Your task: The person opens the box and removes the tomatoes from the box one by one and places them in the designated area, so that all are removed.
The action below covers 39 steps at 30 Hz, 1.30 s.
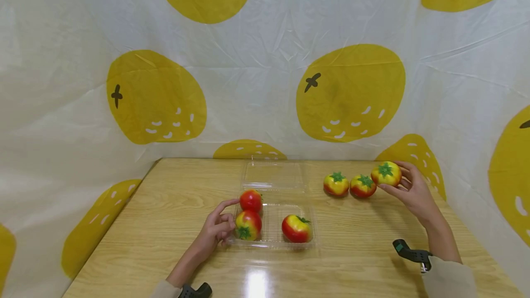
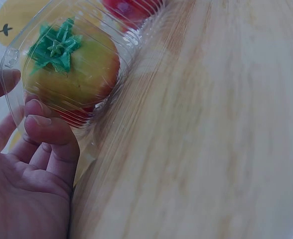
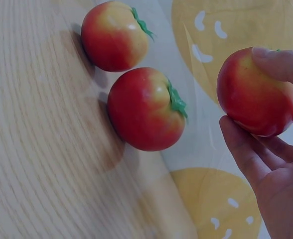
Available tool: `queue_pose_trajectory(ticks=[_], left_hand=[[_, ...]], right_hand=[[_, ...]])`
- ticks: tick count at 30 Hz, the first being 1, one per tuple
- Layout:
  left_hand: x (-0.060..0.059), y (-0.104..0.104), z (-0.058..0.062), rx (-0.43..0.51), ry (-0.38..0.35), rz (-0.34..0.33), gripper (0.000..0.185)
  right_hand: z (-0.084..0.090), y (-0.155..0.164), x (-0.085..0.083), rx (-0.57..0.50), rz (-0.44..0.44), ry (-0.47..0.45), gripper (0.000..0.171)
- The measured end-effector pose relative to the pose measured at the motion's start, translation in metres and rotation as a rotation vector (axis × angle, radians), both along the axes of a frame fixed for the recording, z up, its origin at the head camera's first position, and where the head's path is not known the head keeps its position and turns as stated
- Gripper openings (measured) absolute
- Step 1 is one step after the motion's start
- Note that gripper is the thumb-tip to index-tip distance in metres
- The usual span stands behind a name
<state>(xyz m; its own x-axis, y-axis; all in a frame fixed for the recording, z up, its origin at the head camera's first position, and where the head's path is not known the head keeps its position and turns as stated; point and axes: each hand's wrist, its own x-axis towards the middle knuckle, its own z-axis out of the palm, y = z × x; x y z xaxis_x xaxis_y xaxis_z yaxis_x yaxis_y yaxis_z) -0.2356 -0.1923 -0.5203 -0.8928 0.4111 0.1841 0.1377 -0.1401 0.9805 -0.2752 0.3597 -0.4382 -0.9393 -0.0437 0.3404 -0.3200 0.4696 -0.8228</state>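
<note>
A clear plastic clamshell box (image 1: 271, 244) lies open, its lid (image 1: 273, 174) folded back toward the wall. Inside, a red tomato (image 1: 250, 201) and a red-yellow tomato (image 1: 248, 225) fill the left side, and another tomato (image 1: 296, 229) sits at the right. My left hand (image 1: 216, 228) holds the box's left edge, fingers curled against its wall (image 2: 37, 174). At the back right, my right hand (image 1: 411, 190) grips a yellow-red tomato (image 1: 386, 173) between thumb and fingers, raised off the table (image 3: 256, 94).
Two more tomatoes stand side by side on the wooden table (image 1: 165, 224), the left tomato (image 1: 336, 184) and the right tomato (image 1: 363, 186), just left of my right hand. A white curtain (image 1: 256, 95) printed with yellow fruit encloses the table's back and sides.
</note>
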Motion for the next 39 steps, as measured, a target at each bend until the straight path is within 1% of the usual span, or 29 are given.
queue_pose_trajectory(ticks=[9, 19, 25, 31, 35, 39], left_hand=[[0.0, 0.0, 0.001, -0.004, -0.014, 0.001, 0.062], [0.0, 0.0, 0.001, 0.0, 0.012, -0.004, 0.062], [0.001, 0.0, 0.001, 0.0, -0.005, 0.002, 0.062], [0.001, 0.0, 0.0, -0.006, 0.003, -0.001, 0.061], [0.0, 0.0, -0.001, 0.001, 0.003, -0.003, 0.061], [0.0, 0.0, 0.0, 0.007, -0.003, -0.005, 0.061]], right_hand=[[-0.006, 0.007, -0.003, -0.04, -0.007, -0.012, 0.068], [-0.018, 0.014, -0.006, -0.102, -0.018, -0.006, 0.069], [-0.022, 0.017, -0.008, -0.129, -0.021, 0.0, 0.069], [-0.029, 0.021, -0.01, -0.115, -0.037, -0.025, 0.067], [-0.033, 0.023, -0.01, -0.078, -0.067, -0.054, 0.064], [-0.037, 0.023, -0.01, -0.033, -0.101, -0.085, 0.07]])
